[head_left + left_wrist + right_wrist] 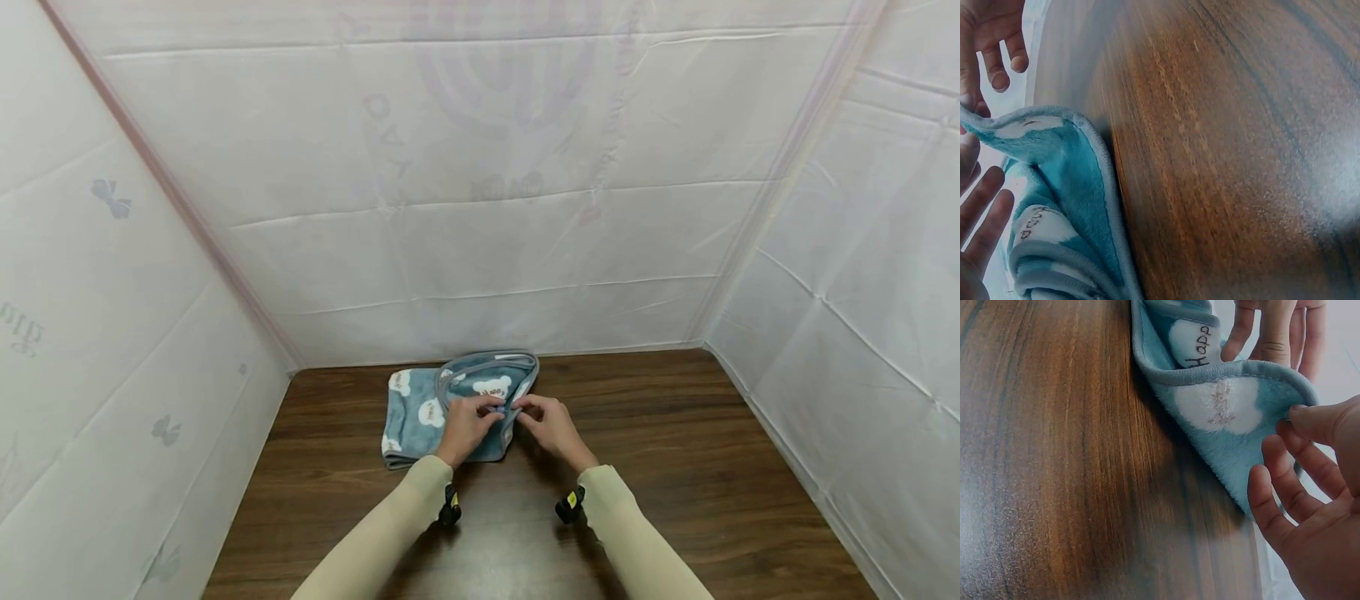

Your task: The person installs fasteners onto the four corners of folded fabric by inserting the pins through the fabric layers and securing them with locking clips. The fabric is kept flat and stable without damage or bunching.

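A folded teal fleece towel (408,425) with white bear-shaped patches, brown lettering and grey edging lies on the table. My left hand (467,427) is over its right half, pinching the bound edge between thumb and forefinger; in the left wrist view the left hand (982,225) is partly cut off by the frame. From the right, my right hand (553,427) pinches the towel's edge close to the left fingertips. The right wrist view shows that right hand (1316,475) with thumb and forefinger on the raised edge, other fingers loosely bent. Lifted cloth forms a curved flap between both hands.
The dark wood-grain table (660,467) reaches to a white sheet wall (480,250) just behind the towel. More white sheeting stands on the left (172,358) and right. A small black device (450,506) is strapped at each wrist.
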### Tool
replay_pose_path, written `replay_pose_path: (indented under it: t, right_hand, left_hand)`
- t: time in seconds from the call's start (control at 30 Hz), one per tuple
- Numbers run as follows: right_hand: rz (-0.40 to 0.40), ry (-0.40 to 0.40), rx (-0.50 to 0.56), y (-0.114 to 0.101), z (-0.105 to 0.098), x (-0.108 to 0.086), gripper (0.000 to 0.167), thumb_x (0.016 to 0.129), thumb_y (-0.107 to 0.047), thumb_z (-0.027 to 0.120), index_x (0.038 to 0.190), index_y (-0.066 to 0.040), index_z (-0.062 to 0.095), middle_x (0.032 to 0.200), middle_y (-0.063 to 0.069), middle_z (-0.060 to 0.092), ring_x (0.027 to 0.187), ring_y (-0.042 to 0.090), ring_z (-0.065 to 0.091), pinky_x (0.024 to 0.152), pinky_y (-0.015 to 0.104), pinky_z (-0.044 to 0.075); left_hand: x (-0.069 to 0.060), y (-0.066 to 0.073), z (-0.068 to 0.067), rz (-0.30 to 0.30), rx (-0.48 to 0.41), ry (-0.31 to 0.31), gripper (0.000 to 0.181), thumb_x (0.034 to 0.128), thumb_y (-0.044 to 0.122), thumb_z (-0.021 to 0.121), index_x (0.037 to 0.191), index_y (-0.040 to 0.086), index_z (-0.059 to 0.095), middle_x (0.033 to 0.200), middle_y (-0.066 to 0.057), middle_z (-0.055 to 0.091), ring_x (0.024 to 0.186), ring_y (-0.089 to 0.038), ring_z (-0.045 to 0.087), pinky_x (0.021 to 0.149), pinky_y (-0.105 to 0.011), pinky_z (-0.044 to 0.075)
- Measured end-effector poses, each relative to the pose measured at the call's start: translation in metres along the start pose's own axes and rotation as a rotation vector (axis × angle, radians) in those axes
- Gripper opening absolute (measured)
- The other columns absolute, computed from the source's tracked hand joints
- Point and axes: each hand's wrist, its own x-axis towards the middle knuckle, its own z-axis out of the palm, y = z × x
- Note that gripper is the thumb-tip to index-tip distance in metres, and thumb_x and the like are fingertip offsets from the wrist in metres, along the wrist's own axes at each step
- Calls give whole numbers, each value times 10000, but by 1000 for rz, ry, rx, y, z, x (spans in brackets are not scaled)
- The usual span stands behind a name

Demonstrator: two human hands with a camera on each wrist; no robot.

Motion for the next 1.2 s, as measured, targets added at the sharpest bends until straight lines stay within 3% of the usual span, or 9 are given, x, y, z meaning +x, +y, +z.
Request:
replay_pose_path:
  t: [0.27,0.53,0.87,1.03,1.13,1.2]
  right_hand:
    - [3,-1,-9,-3,2,0,197,952,-23,717,1086,-156,776,958,2,734,722,116,609,616,287,515]
    - [20,-7,-16,-5,3,-1,202,951,-22,719,1080,-166,779,980,0,740,737,136,626,613,299,516]
    - [3,0,2,0,1,-5,212,947,-8,720,1072,-167,783,1035,12,745,790,122,654,660,307,544]
    - [-5,22,-4,1,1,-4,202,947,-23,726,1086,-160,782,1037,8,751,824,134,672,715,332,561]
    - [-6,33,0,1,2,-3,201,943,-18,729,1077,-157,781,1017,6,752,825,146,676,724,339,562]
    - [-4,34,6,0,3,-3,201,940,-14,731,1070,-158,781,1010,5,752,823,149,676,719,334,560]
  left_hand:
    - [1,2,3,48,49,13,180,863,87,829,1043,86,824,937,-78,787,599,-67,647,576,-210,521]
    - [-2,4,6,15,52,22,191,845,71,842,1035,82,828,921,-79,788,519,-27,560,520,-191,447]
    - [-7,4,13,54,42,53,198,847,75,844,1043,93,826,933,-63,789,736,-122,722,634,-211,558]
    - [-11,6,14,25,4,47,258,936,122,768,1186,59,758,1034,-104,779,726,-146,717,634,-260,563]
    - [-15,7,14,-27,-30,-4,392,966,229,749,1297,50,640,1133,-126,747,737,-146,717,647,-269,568]
    - [-18,8,14,-53,-29,-40,435,946,263,776,1282,69,580,1135,-116,724,757,-138,721,660,-261,574]
